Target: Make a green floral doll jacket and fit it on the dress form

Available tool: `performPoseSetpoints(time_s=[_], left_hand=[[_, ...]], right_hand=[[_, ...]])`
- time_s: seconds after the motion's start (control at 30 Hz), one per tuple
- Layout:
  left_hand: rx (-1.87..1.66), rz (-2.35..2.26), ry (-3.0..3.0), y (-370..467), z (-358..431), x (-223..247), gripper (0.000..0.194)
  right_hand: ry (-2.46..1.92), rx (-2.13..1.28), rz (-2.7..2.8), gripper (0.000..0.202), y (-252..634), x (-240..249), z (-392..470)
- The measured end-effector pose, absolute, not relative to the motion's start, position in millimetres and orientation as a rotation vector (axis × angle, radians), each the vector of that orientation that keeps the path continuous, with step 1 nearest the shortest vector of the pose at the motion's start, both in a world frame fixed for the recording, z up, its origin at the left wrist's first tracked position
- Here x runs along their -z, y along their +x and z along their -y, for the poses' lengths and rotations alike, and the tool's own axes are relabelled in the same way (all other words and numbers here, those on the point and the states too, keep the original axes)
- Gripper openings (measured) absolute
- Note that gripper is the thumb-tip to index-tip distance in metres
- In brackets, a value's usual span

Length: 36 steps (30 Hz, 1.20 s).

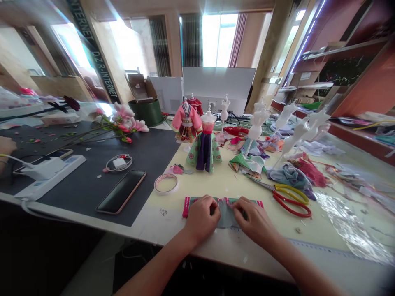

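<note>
A small doll garment (226, 217), grey-green with pink beaded trim at its ends, lies flat near the front edge of the table. My left hand (203, 216) is closed on its left part, fingers curled inward. On the right part, my right hand (251, 216) pinches the cloth between thumb and fingers. Between the two hands a grey strip of the fabric shows, with pink edging at its top. Both palms cover much of the garment. Just behind it stands a doll form in a green and purple dress (205, 144).
Scissors (291, 199) with red and yellow handles lie to the right, beside fabric scraps (286, 174) and bare white mannequins (257, 123). A tape roll (166, 183), a phone (121, 192) and a power strip (51, 176) are leftward. Another person's hand (6, 146) shows at far left.
</note>
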<state>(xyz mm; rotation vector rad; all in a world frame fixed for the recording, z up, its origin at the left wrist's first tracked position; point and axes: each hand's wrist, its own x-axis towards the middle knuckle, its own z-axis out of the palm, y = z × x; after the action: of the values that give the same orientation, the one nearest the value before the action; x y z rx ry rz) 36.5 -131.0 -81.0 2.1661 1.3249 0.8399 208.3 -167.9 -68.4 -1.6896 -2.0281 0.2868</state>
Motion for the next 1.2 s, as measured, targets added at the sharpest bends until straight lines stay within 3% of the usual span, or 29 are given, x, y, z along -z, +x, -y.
performPoseSetpoints(time_s=[0.13,0.6,0.9,1.2], left_hand=[[-0.867,-1.312,2.128,35,130,76,0.011],[-0.894,-1.066,1.867,18,95,60,0.012],[-0.932,-0.886,1.811,2,73,8,0.012],[-0.964,-0.809,1.666,-6,51,-29,0.015]], right_hand=[[-1.814,-0.182,2.05,0.006,204,66,162],[-1.682,-0.395,1.938,0.013,210,41,128],[-1.362,-0.552,1.793,0.024,195,-11,113],[-1.288,-0.542,1.754,0.022,194,-41,87]])
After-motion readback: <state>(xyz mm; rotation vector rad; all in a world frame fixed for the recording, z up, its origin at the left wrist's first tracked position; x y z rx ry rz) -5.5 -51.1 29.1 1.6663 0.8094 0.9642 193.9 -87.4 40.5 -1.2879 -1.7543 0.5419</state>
